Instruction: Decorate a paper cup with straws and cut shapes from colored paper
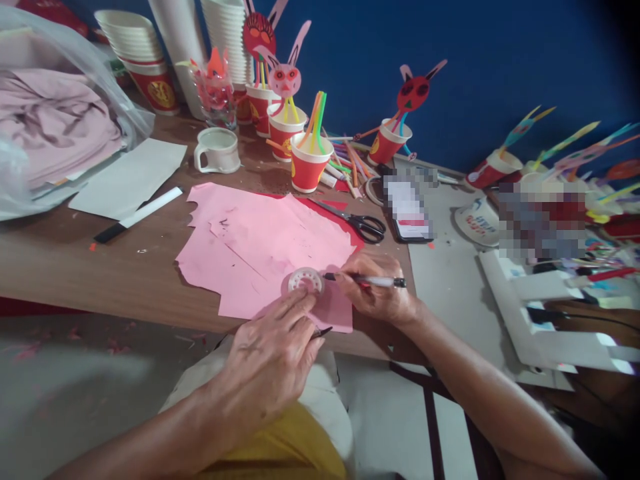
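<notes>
My right hand [375, 287] grips a marker pen [387, 282] with a black tip and a pale barrel. The tip meets the right edge of a white tape roll [305, 281] lying flat on pink paper [255, 247]. With its fingertips, my left hand [275, 347] presses the roll down from the front. A small dark pointed piece [324, 331] sticks out between left thumb and fingers; it may be the pen's cap. Marks and cut lines run over the ragged-edged paper. Black-handled scissors [363, 225] rest at the paper's upper right, over red paper [356, 240].
Behind the paper stand a cup with straws [311, 163], a grey mug [217, 152] and cups bearing rabbit-faced figures [286, 127]. A phone [407, 210] lies at right, near a white frame-like object [515, 320]. A plastic bag [133, 127] and white card [133, 175] occupy the left.
</notes>
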A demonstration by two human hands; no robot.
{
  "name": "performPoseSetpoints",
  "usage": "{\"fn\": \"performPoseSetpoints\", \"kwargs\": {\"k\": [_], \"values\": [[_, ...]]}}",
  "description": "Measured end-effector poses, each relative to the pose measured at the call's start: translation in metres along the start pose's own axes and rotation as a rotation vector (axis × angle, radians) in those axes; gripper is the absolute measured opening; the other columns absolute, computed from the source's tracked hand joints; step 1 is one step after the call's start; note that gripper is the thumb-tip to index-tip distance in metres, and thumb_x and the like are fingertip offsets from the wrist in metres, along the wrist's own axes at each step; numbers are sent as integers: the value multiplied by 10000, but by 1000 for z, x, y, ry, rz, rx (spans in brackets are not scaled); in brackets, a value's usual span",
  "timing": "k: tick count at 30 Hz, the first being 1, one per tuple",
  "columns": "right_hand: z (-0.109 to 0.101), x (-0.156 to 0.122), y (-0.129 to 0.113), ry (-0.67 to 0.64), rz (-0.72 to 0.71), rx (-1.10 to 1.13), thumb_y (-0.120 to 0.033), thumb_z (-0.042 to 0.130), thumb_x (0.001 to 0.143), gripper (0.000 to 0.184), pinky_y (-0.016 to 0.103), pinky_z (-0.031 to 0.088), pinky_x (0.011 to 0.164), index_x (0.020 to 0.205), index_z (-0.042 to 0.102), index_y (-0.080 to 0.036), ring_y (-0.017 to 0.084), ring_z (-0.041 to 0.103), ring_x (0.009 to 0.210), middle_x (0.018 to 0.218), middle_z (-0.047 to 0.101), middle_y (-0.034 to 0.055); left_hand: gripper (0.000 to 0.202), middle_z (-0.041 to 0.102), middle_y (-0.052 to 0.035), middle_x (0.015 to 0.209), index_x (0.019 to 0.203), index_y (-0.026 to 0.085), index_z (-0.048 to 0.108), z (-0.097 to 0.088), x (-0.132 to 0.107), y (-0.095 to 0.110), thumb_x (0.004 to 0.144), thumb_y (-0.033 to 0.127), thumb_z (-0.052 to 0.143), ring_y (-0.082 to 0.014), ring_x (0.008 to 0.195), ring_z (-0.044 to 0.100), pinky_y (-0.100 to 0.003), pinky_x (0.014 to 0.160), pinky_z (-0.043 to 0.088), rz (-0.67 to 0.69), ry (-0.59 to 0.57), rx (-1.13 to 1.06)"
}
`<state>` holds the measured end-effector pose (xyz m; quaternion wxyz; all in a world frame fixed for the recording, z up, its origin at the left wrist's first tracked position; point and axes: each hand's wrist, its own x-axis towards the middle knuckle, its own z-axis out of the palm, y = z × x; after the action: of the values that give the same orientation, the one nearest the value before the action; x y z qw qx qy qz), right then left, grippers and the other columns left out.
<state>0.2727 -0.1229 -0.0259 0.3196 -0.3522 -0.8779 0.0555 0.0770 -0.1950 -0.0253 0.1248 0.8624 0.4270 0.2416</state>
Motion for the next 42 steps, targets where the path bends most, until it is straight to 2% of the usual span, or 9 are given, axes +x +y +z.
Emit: {"fn": "performPoseSetpoints", "kwargs": {"k": [5,8,13,19,26,31,39,42], "values": [[-4,-8,-7,-1,-49,-8,-165,518,814,137,255,366,543,682,503,-200,122,494,521,551,577,3,136,654,-110,1072,833,131,629,0,1,1,821,162,497,-219,1130,534,-367,949,468,20,26,-2],[-6,-14,-10,-19,-67,9,-138,513,808,120,250,371,542,703,503,-194,117,493,530,570,582,-1,146,633,-113,1130,809,130,631,1,1,0,825,178,494,-220,1142,524,-358,932,481,18,23,13],[-4,-25,-15,2,-124,-10,-134,522,802,87,251,386,569,738,511,-191,111,490,559,609,572,-15,201,618,-97,1172,956,127,636,2,1,0,827,181,491,-212,1152,516,-354,914,496,31,42,32],[-3,-28,-25,44,-157,-24,-113,549,781,116,250,393,552,737,482,-197,103,488,530,593,593,-32,282,611,-89,1185,1083,134,601,-2,2,2,831,171,480,-208,1153,517,-359,906,504,2,8,-3],[-1,-30,-30,62,-181,-14,-102,544,780,123,251,394,542,725,485,-195,101,513,520,565,584,-39,292,611,-81,1185,1097,133,588,-2,2,3,832,163,470,-198,1150,519,-347,915,497,7,13,-7],[2,-32,-33,79,-195,7,-112,551,784,121,256,399,541,714,492,-191,105,528,539,583,590,-26,256,619,-71,1169,1038,140,609,0,1,2,835,165,455,-202,1159,510,-348,906,501,-6,2,-4],[4,-36,-34,44,-210,40,-132,590,775,101,254,403,559,779,509,-192,109,539,572,639,603,-16,293,597,-73,1205,1065,137,602,-3,-2,1,818,168,449,-212,1181,488,-359,906,497,-20,-37,-9],[5,-37,-35,32,-203,48,-162,583,794,75,248,405,566,794,516,-196,106,543,581,653,607,-12,271,592,-74,1212,1022,145,622,-3,-2,1,816,174,449,-213,1185,486,-355,899,499,-27,-48,-15]]}}
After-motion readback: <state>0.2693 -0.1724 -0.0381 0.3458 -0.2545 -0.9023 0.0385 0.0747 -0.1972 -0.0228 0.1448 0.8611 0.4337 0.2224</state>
